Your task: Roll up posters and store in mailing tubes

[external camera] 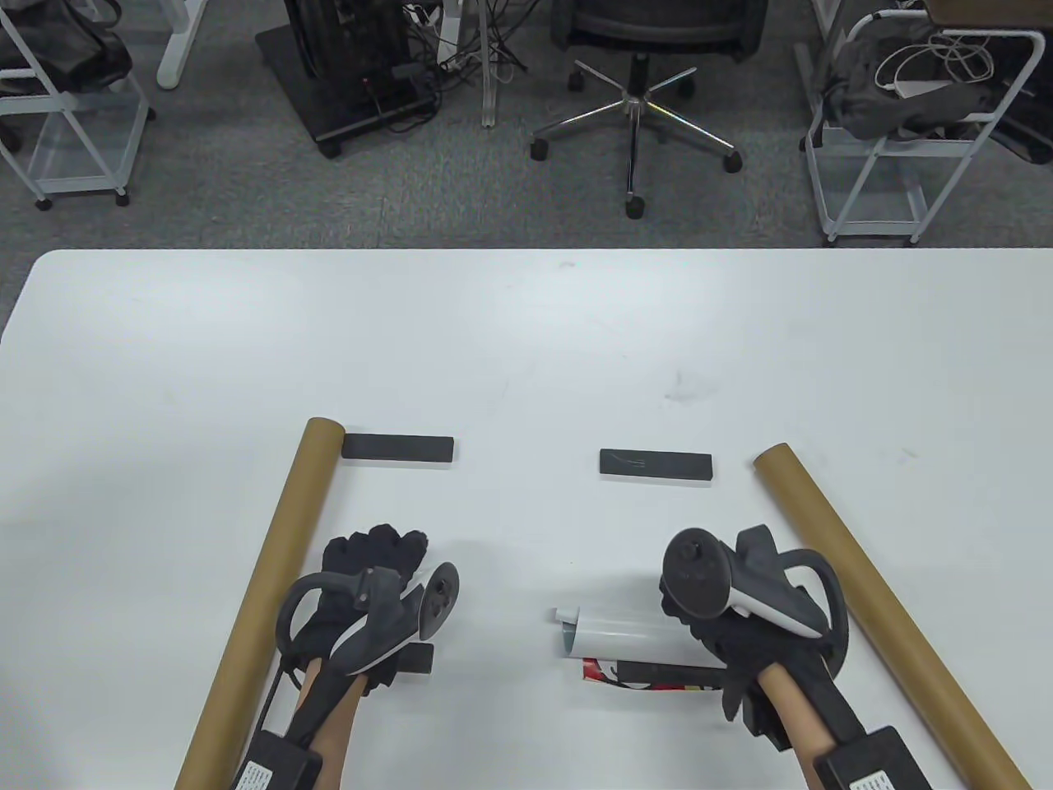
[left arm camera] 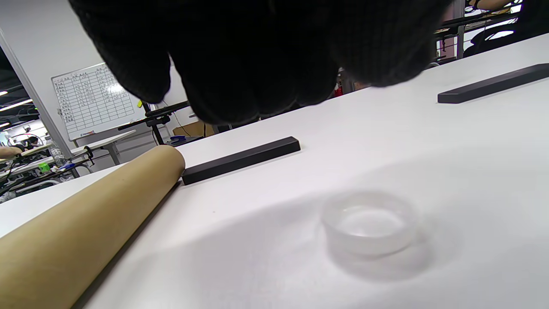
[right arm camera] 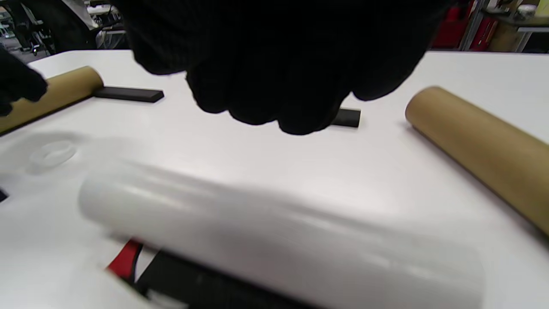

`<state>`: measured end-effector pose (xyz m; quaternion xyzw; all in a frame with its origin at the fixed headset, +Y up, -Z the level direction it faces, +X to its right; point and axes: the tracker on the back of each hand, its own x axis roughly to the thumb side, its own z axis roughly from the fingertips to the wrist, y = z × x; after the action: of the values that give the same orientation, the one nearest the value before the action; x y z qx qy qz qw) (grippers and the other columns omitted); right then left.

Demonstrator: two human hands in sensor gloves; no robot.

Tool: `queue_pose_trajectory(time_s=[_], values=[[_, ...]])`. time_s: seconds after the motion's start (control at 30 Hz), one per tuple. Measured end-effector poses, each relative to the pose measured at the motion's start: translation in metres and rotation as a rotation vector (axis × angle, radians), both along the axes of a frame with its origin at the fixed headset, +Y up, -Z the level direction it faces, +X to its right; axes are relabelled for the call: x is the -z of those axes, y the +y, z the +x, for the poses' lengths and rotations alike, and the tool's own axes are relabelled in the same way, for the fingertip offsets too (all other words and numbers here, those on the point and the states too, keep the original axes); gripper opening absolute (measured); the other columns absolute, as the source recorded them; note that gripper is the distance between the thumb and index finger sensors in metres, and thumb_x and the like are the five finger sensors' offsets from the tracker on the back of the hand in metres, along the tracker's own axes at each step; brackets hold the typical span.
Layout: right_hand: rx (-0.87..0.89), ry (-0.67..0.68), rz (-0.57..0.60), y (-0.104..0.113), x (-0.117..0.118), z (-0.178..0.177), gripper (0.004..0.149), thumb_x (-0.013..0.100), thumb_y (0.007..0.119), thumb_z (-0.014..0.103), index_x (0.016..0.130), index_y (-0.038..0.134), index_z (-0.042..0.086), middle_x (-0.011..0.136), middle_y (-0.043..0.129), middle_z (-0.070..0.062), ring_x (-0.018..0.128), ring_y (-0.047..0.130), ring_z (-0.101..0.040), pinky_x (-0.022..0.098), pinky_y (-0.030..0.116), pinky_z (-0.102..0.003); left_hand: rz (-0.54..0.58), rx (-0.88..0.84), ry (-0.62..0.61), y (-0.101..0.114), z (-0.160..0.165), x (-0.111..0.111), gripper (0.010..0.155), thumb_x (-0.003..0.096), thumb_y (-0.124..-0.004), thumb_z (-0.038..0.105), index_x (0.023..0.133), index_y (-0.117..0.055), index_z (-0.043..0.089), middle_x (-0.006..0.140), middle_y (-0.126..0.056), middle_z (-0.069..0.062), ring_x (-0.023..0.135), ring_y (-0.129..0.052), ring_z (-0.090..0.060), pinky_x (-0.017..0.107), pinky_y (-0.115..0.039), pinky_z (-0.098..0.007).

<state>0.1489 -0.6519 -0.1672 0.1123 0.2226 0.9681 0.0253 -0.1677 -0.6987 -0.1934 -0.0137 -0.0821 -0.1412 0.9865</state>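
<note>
**Poster half rolled, both tubes lying by on the bench**

White bench (external camera: 526, 346), seen from above. Left hand (external camera: 374, 576) at 7 o'clock, gloved, fingers curled loosely downward over the surface; it holds nothing. In the left wrist view a small clear plastic ring, perhaps a tube cap (left arm camera: 369, 223), sits on the bench just below those fingers, apart from them.

Right hand (external camera: 724, 617) at 5 o'clock, over the right end of the rolled poster (external camera: 633, 638). The roll lies crosswise, white outer side up, with a red and black printed edge showing along its near side. Right wrist view: fingers (right arm camera: 291, 77) curled above the roll, image blurred; whether this grip is actually closed on the paper I cannot tell.

Left mailing tube (external camera: 271, 592), brown card, runs from 7 o'clock toward 10, just left of the left hand. Right mailing tube (external camera: 872, 601) runs from 5 o'clock toward 2, just right of the right hand.

Two black bars: left bar (external camera: 397, 448) with its end at the far end of the left tube, right bar (external camera: 656, 465) near the right tube's far end, apart from it. A third dark bar (external camera: 415, 658) lies partly under the left wrist.
</note>
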Motion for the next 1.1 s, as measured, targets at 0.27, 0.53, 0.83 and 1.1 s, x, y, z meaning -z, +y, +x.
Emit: queue_pose_trajectory(time_s=[0.27,0.53,0.83,1.1], values=[[-0.050,0.091,-0.103,-0.024,-0.038,-0.006,0.045,0.049,0.071,0.037,0.091,0.075,0.021,0.091,0.087,-0.006,0.080,0.092,-0.034,0.067,0.069,-0.060,-0.011,-0.015,0.000,-0.001,0.000,0.000,0.057,0.0471,-0.073,0.049,0.101,-0.074,0.031,0.100,-0.085,0.001,0.084,-0.094,-0.024,0.075,-0.074,-0.053],[-0.226,0.093,-0.082,-0.058,-0.039,-0.017,0.062,0.047,0.074,0.038,0.103,0.060,0.016,0.106,0.071,-0.013,0.094,0.077,-0.042,0.070,0.062,-0.064,-0.030,-0.021,-0.008,-0.003,0.003,0.003,0.056,0.0473,-0.072,0.049,0.101,-0.074,0.032,0.101,-0.085,0.001,0.084,-0.094,-0.024,0.075,-0.074,-0.053],[-0.337,0.183,0.045,-0.094,-0.031,-0.031,0.071,0.041,0.077,0.041,0.104,0.055,0.015,0.105,0.069,-0.014,0.093,0.079,-0.040,0.068,0.066,-0.064,-0.031,-0.027,-0.019,-0.004,0.004,0.004,0.056,0.0472,-0.072,0.049,0.101,-0.074,0.032,0.101,-0.085,0.001,0.084,-0.094,-0.024,0.075,-0.074,-0.053],[-0.427,0.298,0.218,-0.102,-0.035,-0.043,0.070,0.035,0.081,0.043,0.096,0.063,0.015,0.094,0.080,-0.011,0.080,0.092,-0.033,0.063,0.078,-0.057,-0.046,-0.025,-0.014,-0.007,0.004,0.006,0.056,0.0472,-0.072,0.049,0.101,-0.075,0.032,0.100,-0.085,0.001,0.084,-0.094,-0.023,0.076,-0.074,-0.053]])
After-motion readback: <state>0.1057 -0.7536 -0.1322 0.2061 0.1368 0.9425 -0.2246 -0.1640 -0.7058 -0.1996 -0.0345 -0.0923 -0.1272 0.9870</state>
